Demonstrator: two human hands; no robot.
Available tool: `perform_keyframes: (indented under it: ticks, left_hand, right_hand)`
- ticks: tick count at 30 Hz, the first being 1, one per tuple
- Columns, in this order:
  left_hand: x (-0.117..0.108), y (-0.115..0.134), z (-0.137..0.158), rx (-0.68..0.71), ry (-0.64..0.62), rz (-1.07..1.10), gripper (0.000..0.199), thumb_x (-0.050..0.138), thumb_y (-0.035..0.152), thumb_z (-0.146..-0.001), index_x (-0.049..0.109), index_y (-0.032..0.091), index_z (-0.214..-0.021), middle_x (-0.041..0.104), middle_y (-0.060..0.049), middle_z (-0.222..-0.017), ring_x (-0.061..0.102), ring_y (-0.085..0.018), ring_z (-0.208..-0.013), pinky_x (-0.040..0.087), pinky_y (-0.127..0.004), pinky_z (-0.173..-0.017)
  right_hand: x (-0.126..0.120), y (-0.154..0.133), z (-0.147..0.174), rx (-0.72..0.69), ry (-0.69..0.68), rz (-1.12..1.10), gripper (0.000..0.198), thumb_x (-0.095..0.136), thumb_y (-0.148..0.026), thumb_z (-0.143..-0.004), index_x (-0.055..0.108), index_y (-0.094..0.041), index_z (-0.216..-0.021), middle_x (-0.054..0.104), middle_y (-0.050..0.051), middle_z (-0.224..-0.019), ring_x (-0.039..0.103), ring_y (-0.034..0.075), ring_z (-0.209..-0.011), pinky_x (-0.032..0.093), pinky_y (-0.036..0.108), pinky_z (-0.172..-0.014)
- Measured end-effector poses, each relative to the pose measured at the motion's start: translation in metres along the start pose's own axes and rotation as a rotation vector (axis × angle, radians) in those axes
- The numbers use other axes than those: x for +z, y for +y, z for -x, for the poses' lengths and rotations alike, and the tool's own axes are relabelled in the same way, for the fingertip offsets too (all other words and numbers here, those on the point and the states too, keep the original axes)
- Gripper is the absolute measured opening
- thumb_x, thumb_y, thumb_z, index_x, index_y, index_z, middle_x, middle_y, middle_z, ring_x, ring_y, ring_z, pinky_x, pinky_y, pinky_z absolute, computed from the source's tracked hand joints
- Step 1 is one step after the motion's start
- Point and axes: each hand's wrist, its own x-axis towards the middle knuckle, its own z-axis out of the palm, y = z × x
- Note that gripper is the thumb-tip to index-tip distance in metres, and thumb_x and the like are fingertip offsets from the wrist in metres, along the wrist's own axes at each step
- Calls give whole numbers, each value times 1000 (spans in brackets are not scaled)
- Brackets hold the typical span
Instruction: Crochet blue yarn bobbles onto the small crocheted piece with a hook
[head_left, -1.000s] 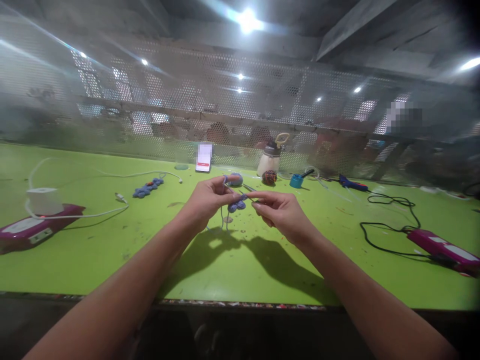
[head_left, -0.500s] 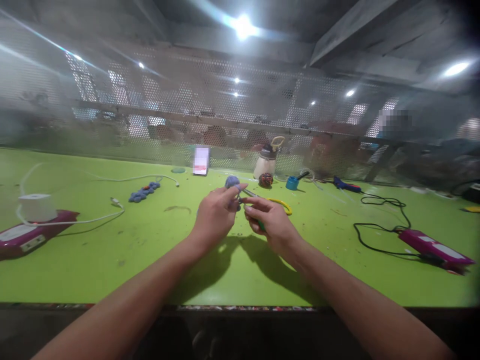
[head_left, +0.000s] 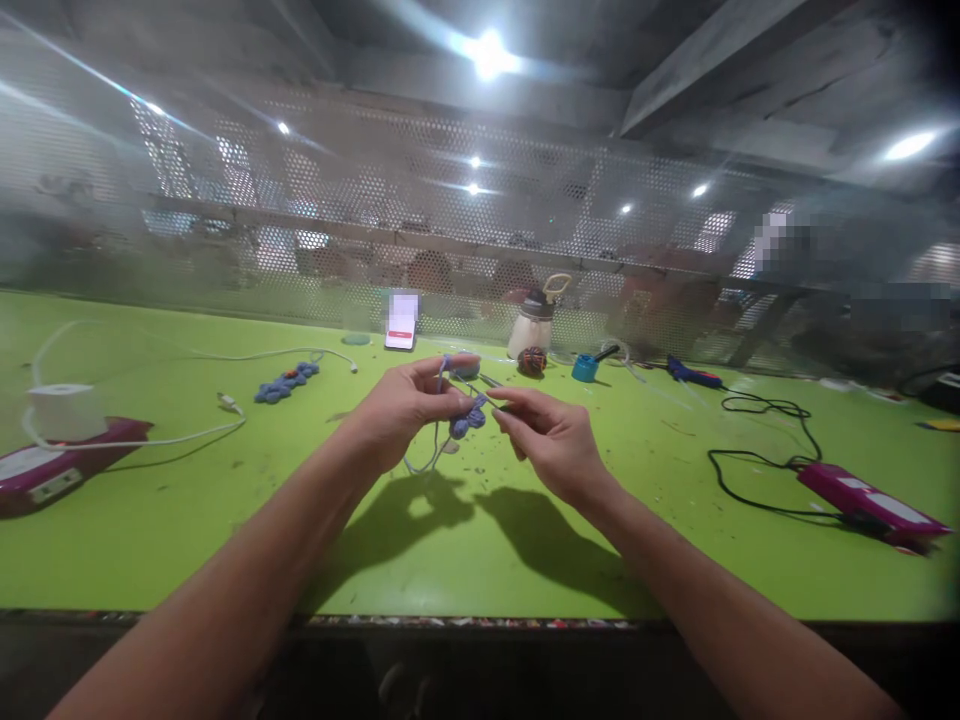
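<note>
My left hand pinches a small blue-purple crochet piece made of puffy stitches. Yarn runs over its raised index finger and droops in a loop below the palm. Between thumb and fingers, my right hand grips a thin crochet hook, whose tip meets the top of the piece. Most of the hook's handle is hidden by the fingers. Just behind the hands lies a ball of the same yarn, partly covered. A longer puffy crochet strip rests on the green table to the left.
A phone stands upright at the back, near a bottle and a dark multicoloured yarn ball. Right of these are a blue pot and a blue glue gun. Purple power strips with cables lie at both sides.
My hands have drawn slightly apart, and the crochet piece now shows between them. My left index finger has lifted with yarn over it. The yellow handle seen behind my right hand is now hidden.
</note>
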Motion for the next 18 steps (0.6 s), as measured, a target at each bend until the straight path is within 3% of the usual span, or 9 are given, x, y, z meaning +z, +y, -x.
perform_keyframes:
  ticks: [5, 9, 13, 18]
  left_hand:
    - [0, 3, 1, 10, -15, 17, 57, 82, 14, -63, 66, 12, -118, 65, 0, -66, 60, -13, -64, 44, -29, -64]
    - [0, 6, 3, -2, -36, 21, 52, 82, 13, -64, 69, 13, -115, 68, -2, -69, 62, -14, -66, 45, -29, -65]
    - [0, 7, 4, -3, -50, 18, 46, 82, 13, -65, 71, 14, -110, 70, -2, -70, 62, -13, -67, 45, -28, -67]
    - [-1, 7, 4, 5, -46, -1, 41, 82, 14, -65, 73, 15, -105, 70, -2, -70, 62, -13, -66, 44, -28, -66]
  right_hand:
    - [-14, -1, -6, -279, -37, 268, 19, 62, -18, -87, 74, -18, -103, 70, 7, -83, 58, 15, -66, 46, 30, -59]
    - [-27, -1, -12, -437, -82, 377, 18, 61, -15, -89, 74, -17, -101, 69, 7, -79, 60, 16, -69, 47, 30, -64]
    - [-35, -2, -16, -523, -98, 412, 17, 61, -14, -88, 75, -15, -98, 67, 5, -75, 57, 14, -63, 44, 28, -57]
    - [-37, -5, -16, -530, -115, 405, 16, 62, -13, -88, 76, -12, -96, 66, 6, -74, 58, 14, -63, 44, 28, -57]
